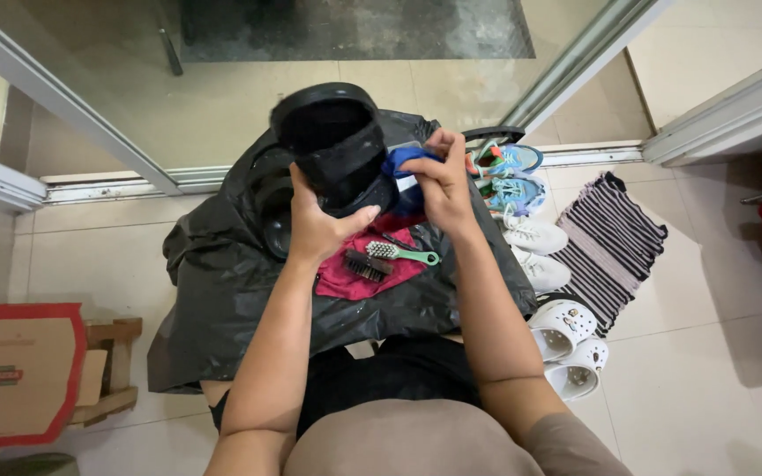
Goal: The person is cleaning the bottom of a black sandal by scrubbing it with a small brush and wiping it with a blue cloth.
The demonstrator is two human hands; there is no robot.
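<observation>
While left hand (319,225) grips black boot (335,145) upright, right hand (441,181) pinches blue cloth (403,160) against it: wiping step; both grips closed. Brushes (381,258) idle on red rag (354,273).

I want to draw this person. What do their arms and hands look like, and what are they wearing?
Both arms are bare from the elbows down. The left hand and right hand wear no gloves, rings or watch. A short taupe sleeve covers the right upper arm, part of a matching top.
</observation>
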